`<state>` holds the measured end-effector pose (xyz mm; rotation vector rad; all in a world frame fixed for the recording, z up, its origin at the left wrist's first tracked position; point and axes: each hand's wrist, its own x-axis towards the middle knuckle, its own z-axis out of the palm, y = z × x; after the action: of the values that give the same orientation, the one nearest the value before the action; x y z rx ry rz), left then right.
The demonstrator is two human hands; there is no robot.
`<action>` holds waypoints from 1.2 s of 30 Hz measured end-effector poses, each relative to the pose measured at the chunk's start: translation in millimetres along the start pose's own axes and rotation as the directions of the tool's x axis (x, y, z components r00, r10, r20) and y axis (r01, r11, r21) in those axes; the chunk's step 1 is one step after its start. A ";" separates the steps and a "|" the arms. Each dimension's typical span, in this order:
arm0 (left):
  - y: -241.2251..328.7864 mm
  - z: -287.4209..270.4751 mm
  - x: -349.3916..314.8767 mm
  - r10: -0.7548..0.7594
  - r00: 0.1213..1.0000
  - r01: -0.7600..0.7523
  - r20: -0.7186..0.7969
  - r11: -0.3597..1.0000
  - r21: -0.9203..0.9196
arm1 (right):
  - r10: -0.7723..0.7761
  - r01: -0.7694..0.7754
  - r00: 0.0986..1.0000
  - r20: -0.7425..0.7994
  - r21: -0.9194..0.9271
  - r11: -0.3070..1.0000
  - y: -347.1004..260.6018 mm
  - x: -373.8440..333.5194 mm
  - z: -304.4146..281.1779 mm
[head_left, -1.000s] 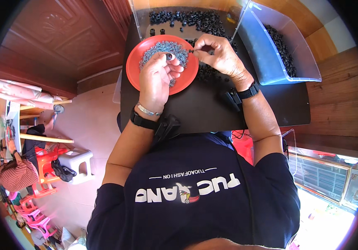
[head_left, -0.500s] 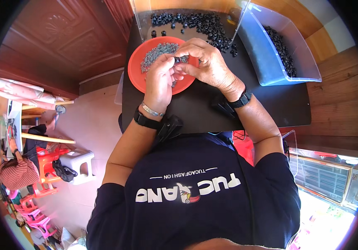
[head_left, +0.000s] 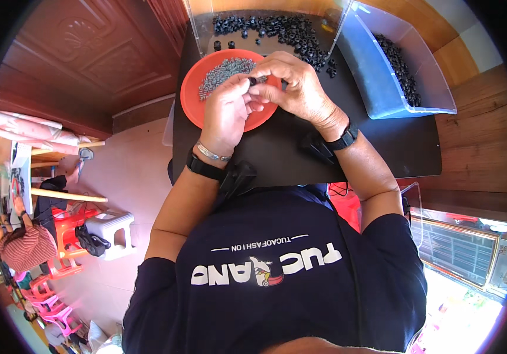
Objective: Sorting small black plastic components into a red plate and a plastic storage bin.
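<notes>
At your ten o'clock stands a carved wooden door (head_left: 82, 53); pale tiled floor (head_left: 135, 171) runs to red plastic stools (head_left: 64, 248) at eight, wood panelling (head_left: 477, 153) at three.

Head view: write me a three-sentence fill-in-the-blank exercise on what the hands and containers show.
1. Both hands, the left hand and the right hand, pinch one small black part above the ____ plate.
2. The plate holds a heap of small ____ rings.
3. The bin on the right is ____ inside.

Missing words: red; grey; blue
</notes>
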<state>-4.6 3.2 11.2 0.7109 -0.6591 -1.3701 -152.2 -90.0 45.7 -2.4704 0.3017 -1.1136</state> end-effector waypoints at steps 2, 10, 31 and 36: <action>4.9 -4.0 2.4 0.016 1.000 -0.020 -0.019 0.983 -0.182 | 0.027 -0.025 0.999 -0.031 0.067 0.997 3.1 1.3 -2.6; 30.9 -20.1 2.3 0.134 0.991 -0.134 -0.028 0.918 -0.374 | 0.095 -0.077 0.988 0.123 -0.139 0.987 6.6 1.7 -12.3; 24.1 -40.6 -74.3 0.084 0.996 -0.086 -0.024 0.918 -0.388 | 0.263 -0.040 0.845 0.465 -0.435 0.900 -9.5 10.5 33.1; 22.6 -39.5 -78.6 0.091 0.996 -0.091 -0.019 0.914 -0.397 | 0.266 -0.047 0.864 0.428 -0.458 0.888 -4.0 7.6 40.9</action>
<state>33.0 85.5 3.3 0.3487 -0.3882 -1.3627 -116.3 -77.8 28.1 -2.9370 0.6461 -0.3495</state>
